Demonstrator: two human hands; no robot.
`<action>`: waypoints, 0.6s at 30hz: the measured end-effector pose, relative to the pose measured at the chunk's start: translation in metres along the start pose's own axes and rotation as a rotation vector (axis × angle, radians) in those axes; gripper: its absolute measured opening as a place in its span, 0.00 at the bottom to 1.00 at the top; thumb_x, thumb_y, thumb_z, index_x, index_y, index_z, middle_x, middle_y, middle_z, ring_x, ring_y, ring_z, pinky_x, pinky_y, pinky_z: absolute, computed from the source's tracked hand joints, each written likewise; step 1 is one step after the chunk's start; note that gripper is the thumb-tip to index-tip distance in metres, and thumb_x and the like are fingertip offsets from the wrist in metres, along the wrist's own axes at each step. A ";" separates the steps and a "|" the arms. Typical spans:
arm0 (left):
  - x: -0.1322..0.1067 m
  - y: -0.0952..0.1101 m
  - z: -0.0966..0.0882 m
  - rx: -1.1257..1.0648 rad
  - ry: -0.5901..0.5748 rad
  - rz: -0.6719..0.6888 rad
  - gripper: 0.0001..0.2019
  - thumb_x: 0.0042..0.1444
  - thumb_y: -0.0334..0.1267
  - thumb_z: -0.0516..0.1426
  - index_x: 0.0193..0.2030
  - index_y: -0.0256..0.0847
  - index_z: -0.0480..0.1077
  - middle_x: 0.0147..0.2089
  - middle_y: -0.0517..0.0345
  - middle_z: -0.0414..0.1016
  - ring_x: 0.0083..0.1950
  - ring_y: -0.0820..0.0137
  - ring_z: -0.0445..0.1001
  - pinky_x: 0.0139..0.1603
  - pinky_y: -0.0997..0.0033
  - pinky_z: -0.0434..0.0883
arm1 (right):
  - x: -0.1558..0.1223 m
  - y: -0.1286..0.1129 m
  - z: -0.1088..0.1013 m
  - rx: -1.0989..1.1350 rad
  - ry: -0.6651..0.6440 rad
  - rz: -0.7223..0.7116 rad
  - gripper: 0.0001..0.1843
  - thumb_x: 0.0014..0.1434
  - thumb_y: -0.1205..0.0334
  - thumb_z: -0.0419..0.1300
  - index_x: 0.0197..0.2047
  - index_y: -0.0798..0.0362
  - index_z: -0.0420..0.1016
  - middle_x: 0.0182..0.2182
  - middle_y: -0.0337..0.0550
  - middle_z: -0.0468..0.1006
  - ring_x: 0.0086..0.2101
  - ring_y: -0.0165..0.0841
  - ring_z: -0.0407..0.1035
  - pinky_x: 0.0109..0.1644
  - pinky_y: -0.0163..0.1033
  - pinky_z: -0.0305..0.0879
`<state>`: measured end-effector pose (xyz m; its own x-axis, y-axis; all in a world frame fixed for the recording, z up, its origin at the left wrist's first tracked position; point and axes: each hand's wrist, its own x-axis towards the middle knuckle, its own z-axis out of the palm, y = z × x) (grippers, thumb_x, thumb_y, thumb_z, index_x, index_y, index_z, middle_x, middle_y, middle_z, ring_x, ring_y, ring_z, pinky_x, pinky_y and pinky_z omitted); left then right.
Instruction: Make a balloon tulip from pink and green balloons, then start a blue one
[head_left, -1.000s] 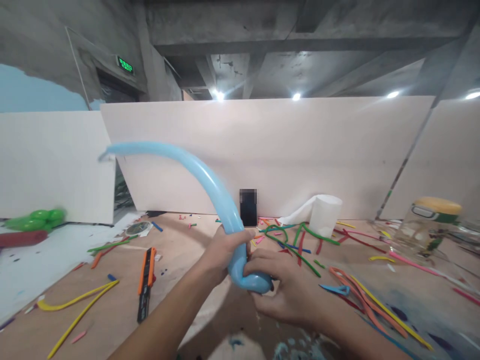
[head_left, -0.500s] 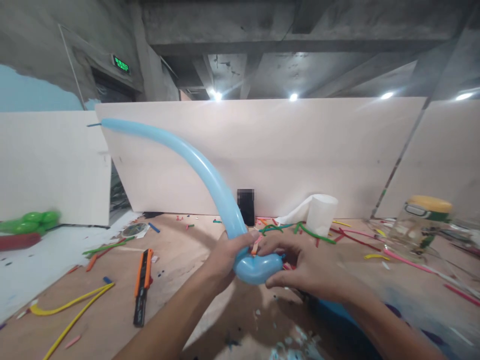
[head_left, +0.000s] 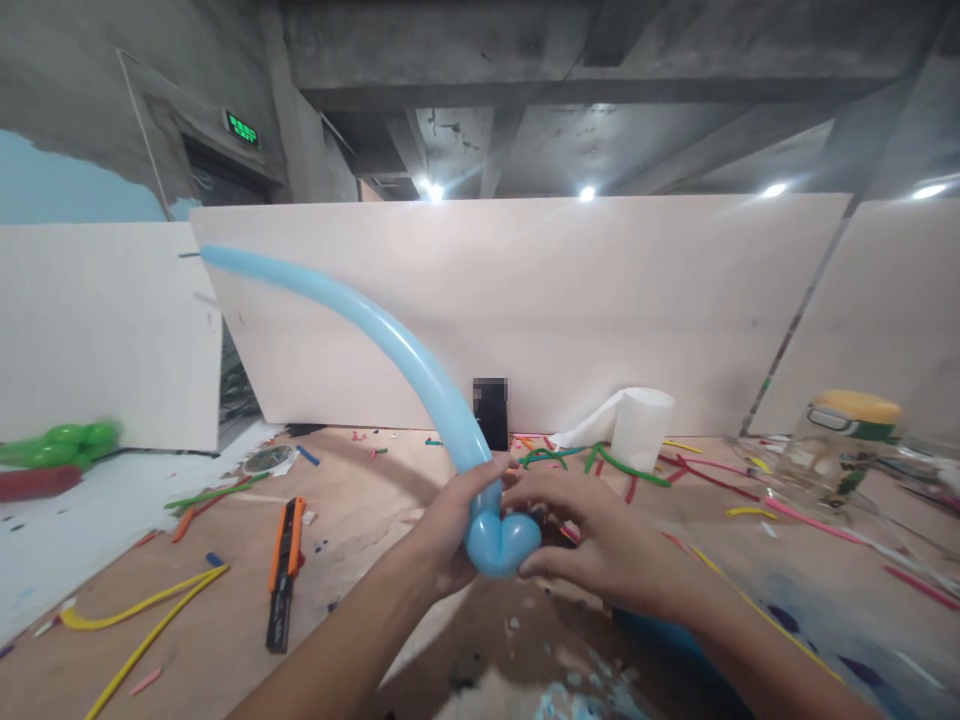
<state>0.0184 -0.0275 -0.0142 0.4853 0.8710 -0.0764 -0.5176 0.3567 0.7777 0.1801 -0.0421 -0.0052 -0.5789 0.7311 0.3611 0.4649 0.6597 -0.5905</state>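
A long light-blue modelling balloon [head_left: 409, 350] arcs from my hands up to the far left, where it ends in a thin uninflated tip. Its near end is bent into a rounded, creased lobe between my palms. My left hand [head_left: 463, 520] is wrapped around the tube just above that lobe, thumb lying across the front. The fingers of my right hand [head_left: 577, 525] curl round the lobe's right side, thumb below and forefinger above. Some right fingertips are hidden behind the balloon.
On the brown table lie an orange-and-black utility knife [head_left: 283, 575], yellow balloon strips [head_left: 150, 610] and green strips [head_left: 622, 465]. A paper roll [head_left: 643, 430], a dark phone [head_left: 491, 415] and a yellow-lidded jar [head_left: 840, 450] stand farther back. Behind them rises a white panel [head_left: 525, 300].
The balloon's near end has been folded from a single short bubble into a creased, two-lobed shape. My right hand has shifted slightly left, and the far tip has dipped a little.
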 end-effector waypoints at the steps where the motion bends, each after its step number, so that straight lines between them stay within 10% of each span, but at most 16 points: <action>1: 0.000 0.000 0.000 0.036 0.003 0.002 0.12 0.50 0.44 0.59 0.37 0.37 0.70 0.29 0.57 0.71 0.29 0.70 0.71 0.31 0.72 0.67 | 0.000 0.000 0.001 0.024 0.019 0.020 0.20 0.49 0.66 0.65 0.45 0.46 0.67 0.39 0.37 0.71 0.36 0.30 0.66 0.39 0.34 0.63; 8: -0.002 0.005 -0.008 0.208 -0.096 -0.021 0.18 0.50 0.47 0.59 0.44 0.39 0.67 0.35 0.54 0.72 0.31 0.68 0.73 0.30 0.68 0.70 | 0.001 -0.003 0.007 0.036 0.071 0.070 0.21 0.48 0.71 0.61 0.45 0.48 0.63 0.38 0.39 0.71 0.35 0.30 0.65 0.38 0.35 0.63; 18: -0.002 0.007 -0.016 0.396 -0.258 -0.012 0.31 0.37 0.25 0.63 0.52 0.42 0.65 0.37 0.54 0.73 0.30 0.69 0.73 0.27 0.70 0.71 | 0.008 0.001 -0.009 0.239 -0.051 0.115 0.09 0.56 0.59 0.58 0.40 0.52 0.73 0.37 0.42 0.75 0.36 0.31 0.69 0.41 0.37 0.66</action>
<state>0.0023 -0.0215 -0.0183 0.6750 0.7372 0.0316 -0.2263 0.1661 0.9598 0.1817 -0.0346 0.0036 -0.5674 0.7850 0.2487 0.3616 0.5089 -0.7812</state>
